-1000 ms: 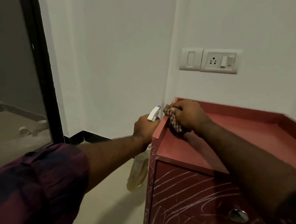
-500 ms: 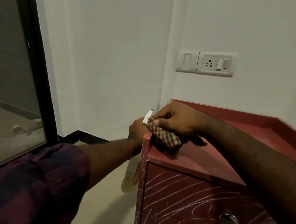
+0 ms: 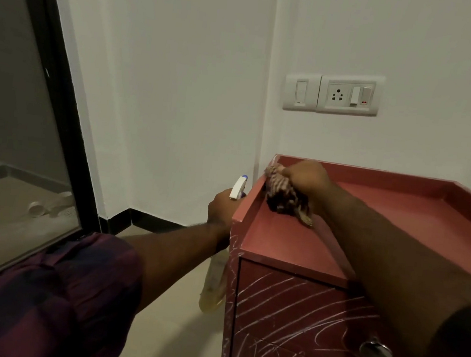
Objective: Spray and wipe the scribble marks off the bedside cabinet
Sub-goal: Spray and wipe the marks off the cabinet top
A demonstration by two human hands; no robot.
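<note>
A red bedside cabinet point(image 3: 392, 224) stands in the room corner, its drawer fronts covered in white scribble marks point(image 3: 288, 303). My right hand point(image 3: 308, 178) presses a bunched checked cloth point(image 3: 280, 193) against the raised left rim near the back corner of the top. My left hand point(image 3: 221, 207) grips a spray bottle point(image 3: 214, 286) just left of the cabinet's side; its white nozzle sticks up above my fist and the yellowish body hangs below, partly hidden by the cabinet edge.
A white switch and socket plate point(image 3: 331, 94) is on the wall above the cabinet. A dark-framed glass door point(image 3: 30, 127) fills the left. A round metal drawer knob point(image 3: 376, 351) shows at lower right. Beige floor lies beside the cabinet.
My right hand has slid the cloth back along the left rim from the front corner to near the rear corner. The left hand and bottle stayed beside the cabinet.
</note>
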